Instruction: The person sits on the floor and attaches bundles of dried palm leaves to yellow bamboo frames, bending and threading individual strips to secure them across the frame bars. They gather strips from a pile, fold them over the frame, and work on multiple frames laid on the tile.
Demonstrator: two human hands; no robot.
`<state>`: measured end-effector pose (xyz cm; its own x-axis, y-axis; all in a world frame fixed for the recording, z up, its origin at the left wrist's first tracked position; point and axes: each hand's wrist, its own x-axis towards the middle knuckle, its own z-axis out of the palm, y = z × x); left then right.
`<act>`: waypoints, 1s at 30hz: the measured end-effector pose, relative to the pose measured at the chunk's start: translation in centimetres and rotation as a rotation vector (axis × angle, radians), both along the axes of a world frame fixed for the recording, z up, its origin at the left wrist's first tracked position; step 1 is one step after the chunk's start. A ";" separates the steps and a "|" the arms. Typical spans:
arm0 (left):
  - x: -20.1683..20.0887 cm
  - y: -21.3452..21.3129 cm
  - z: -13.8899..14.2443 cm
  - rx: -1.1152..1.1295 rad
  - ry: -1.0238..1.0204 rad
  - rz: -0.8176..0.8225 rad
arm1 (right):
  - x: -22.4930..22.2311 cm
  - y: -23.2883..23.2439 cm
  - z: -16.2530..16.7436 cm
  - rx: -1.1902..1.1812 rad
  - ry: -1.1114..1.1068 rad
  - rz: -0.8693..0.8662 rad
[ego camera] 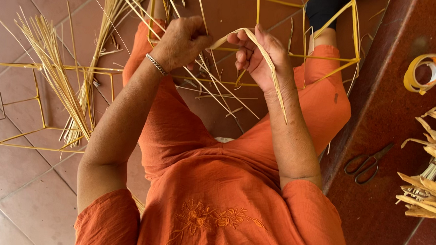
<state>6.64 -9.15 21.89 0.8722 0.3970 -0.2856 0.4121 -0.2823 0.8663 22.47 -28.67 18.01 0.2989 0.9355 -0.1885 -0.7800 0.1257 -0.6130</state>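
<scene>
Straw strip (259,49), pale, flat and arched, is pinched between left hand (181,41) and right hand (259,56).

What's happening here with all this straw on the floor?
A seated person in orange holds a pale flat leaf strip arched between the left hand and the right hand, over a yellow frame at their knees. Loose straw stalks lie on another frame to the left; scissors and a tape roll sit on the right.
</scene>
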 end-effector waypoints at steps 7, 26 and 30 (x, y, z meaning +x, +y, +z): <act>0.1 -0.5 0.3 -0.026 -0.030 -0.001 | 0.2 3.2 1.0 -0.081 -0.071 -0.039; 1.1 0.1 -3.6 0.376 0.075 -0.087 | -9.2 2.3 -7.8 -0.350 -0.948 -0.233; 1.9 -0.4 -3.6 0.541 0.136 -0.126 | -9.2 2.6 -7.1 -0.390 -1.171 -0.320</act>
